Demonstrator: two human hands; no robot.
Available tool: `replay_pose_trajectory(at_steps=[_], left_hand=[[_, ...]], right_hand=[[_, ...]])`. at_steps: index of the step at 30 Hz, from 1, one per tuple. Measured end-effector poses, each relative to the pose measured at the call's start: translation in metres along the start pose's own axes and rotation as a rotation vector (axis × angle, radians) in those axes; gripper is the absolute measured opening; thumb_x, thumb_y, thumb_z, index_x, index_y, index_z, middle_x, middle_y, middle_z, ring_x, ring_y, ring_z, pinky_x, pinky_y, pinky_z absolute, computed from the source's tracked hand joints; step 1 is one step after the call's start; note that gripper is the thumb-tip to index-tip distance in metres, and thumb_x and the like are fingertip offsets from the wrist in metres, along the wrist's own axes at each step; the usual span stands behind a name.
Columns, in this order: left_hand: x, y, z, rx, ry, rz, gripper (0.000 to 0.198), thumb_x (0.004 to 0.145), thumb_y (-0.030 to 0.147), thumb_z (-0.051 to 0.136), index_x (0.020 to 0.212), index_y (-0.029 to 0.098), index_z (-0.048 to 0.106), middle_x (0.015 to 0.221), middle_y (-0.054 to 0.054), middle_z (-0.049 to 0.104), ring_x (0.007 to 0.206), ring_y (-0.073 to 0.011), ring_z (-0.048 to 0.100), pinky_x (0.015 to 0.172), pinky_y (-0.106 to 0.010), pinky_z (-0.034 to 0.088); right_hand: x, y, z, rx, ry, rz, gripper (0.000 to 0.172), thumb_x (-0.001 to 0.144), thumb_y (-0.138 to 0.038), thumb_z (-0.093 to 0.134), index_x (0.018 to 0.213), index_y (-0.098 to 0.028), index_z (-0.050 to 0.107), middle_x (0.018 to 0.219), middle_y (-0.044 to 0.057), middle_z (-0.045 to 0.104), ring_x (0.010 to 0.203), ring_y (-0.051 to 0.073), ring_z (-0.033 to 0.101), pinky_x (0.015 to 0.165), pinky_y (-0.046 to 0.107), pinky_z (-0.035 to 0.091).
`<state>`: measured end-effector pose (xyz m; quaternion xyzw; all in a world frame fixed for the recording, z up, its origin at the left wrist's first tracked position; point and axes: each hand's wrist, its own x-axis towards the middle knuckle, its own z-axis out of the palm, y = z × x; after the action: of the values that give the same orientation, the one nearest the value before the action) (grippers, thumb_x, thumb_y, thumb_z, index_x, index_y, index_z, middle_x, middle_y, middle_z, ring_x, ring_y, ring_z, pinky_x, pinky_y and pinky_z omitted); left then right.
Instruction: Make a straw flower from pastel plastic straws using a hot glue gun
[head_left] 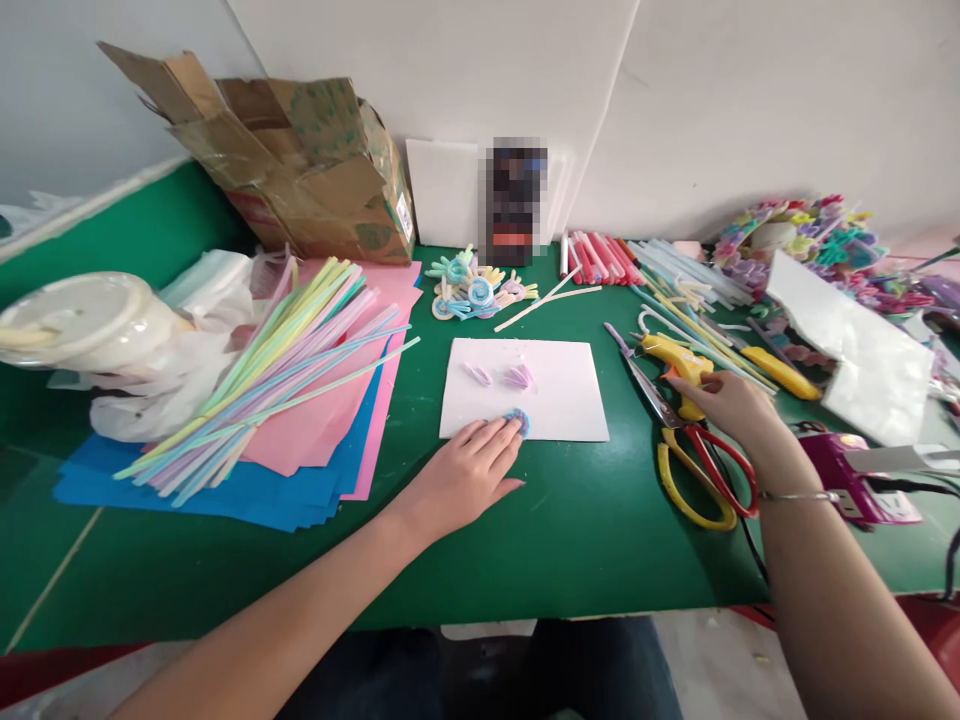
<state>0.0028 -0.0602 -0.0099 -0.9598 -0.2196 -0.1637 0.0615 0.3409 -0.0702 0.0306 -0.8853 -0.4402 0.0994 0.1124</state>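
Observation:
My left hand (476, 462) lies flat with its fingers stretched together, the fingertips on a small blue and purple pipe-cleaner coil (523, 420). The coil sits at the front edge of a white card (562, 385). Farther back on the card are a small lilac loop (477, 374) and a lilac bundle (519, 376). At the right, my right hand (727, 405) is closed around the handle of a yellow glue gun (675, 358). Scissors with red and yellow handles (667, 425) lie just beside it, partly under the hand.
Pipe cleaners (300, 370) lie on pink and blue sheets (225, 490) at left, near a lidded cup (90, 310) and cardboard box (307, 170). Finished coils (472, 288) and a phone (517, 205) stand behind the card. A magenta power block (847, 480) sits at right.

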Motion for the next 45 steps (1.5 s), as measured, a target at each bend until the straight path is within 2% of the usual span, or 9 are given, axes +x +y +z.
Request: replay_pose_trajectory(at_steps=[6,11,17,25,33,36,39,42,45], left_hand=[[-0.001,0.001,0.0,0.011,-0.017,-0.004,0.043,0.096,0.037,0.037,0.121,0.007,0.055,0.129,-0.013,0.058,0.118,-0.0228,0.055,0.099,-0.036,0.043],[-0.001,0.001,0.001,0.021,-0.02,0.0,0.045,0.096,0.038,0.037,0.122,0.006,0.055,0.129,-0.014,0.058,0.119,-0.0234,0.055,0.099,-0.036,0.043],[-0.001,0.002,0.001,0.032,-0.016,-0.001,0.046,0.096,0.039,0.036,0.122,0.006,0.056,0.13,-0.013,0.058,0.118,-0.0233,0.055,0.099,-0.037,0.043],[-0.002,0.002,0.002,0.029,-0.021,-0.008,0.046,0.096,0.038,0.036,0.123,0.006,0.055,0.131,-0.013,0.057,0.119,-0.0232,0.054,0.1,-0.036,0.042],[-0.001,0.002,0.002,0.003,-0.027,-0.007,0.044,0.096,0.037,0.038,0.122,0.006,0.055,0.13,-0.015,0.057,0.12,-0.0238,0.053,0.099,-0.037,0.043],[-0.001,0.002,0.002,0.001,-0.017,-0.012,0.044,0.096,0.037,0.037,0.121,0.006,0.055,0.129,-0.015,0.057,0.119,-0.0238,0.054,0.099,-0.037,0.043],[-0.001,0.002,0.001,-0.009,-0.016,-0.015,0.043,0.096,0.036,0.039,0.121,0.006,0.054,0.129,-0.015,0.058,0.118,-0.0237,0.055,0.099,-0.037,0.044],[0.0,0.002,0.0,-0.02,-0.008,-0.016,0.042,0.095,0.036,0.041,0.121,0.005,0.054,0.128,-0.016,0.058,0.119,-0.0239,0.055,0.099,-0.037,0.044],[0.0,0.002,0.0,-0.01,0.003,-0.013,0.042,0.096,0.036,0.039,0.12,0.005,0.055,0.127,-0.016,0.059,0.118,-0.0236,0.055,0.098,-0.036,0.044]], right_hand=[[0.002,-0.015,-0.006,0.017,-0.103,0.034,0.047,0.082,-0.025,0.061,0.043,-0.023,0.035,0.04,-0.004,0.036,0.043,0.011,0.031,0.053,0.03,0.021],[0.005,-0.01,-0.011,0.227,-0.094,0.132,0.037,0.083,-0.017,0.058,0.048,-0.02,0.045,0.04,-0.004,0.04,0.042,0.011,0.035,0.052,0.029,0.025],[-0.006,-0.007,-0.01,0.909,0.173,0.224,0.016,0.086,-0.013,0.044,0.072,-0.018,0.05,0.057,-0.004,0.053,0.046,0.009,0.046,0.051,0.024,0.038],[-0.008,-0.033,-0.009,1.132,0.377,0.086,0.029,0.08,-0.043,0.057,0.069,-0.017,0.052,0.051,-0.005,0.046,0.042,0.008,0.043,0.041,0.022,0.037],[-0.035,0.002,-0.032,0.916,0.462,0.104,0.032,0.068,-0.048,0.065,0.07,-0.023,0.046,0.061,-0.003,0.049,0.046,0.011,0.044,0.05,0.033,0.045],[-0.057,0.014,-0.03,0.746,0.235,0.22,0.045,0.044,-0.042,0.08,0.076,-0.022,0.054,0.065,-0.002,0.056,0.052,0.015,0.049,0.052,0.035,0.045],[-0.076,0.027,-0.022,0.546,-0.039,0.214,0.037,0.04,-0.045,0.078,0.061,-0.021,0.059,0.058,0.002,0.06,0.057,0.022,0.056,0.056,0.038,0.047],[-0.087,0.041,-0.009,0.365,-0.102,0.215,0.031,0.043,-0.05,0.072,0.05,-0.023,0.059,0.05,0.003,0.061,0.056,0.027,0.059,0.052,0.038,0.046],[-0.091,0.057,0.004,0.313,-0.03,0.059,0.031,0.05,-0.05,0.067,0.064,-0.023,0.066,0.063,0.004,0.069,0.065,0.03,0.065,0.056,0.038,0.049]])
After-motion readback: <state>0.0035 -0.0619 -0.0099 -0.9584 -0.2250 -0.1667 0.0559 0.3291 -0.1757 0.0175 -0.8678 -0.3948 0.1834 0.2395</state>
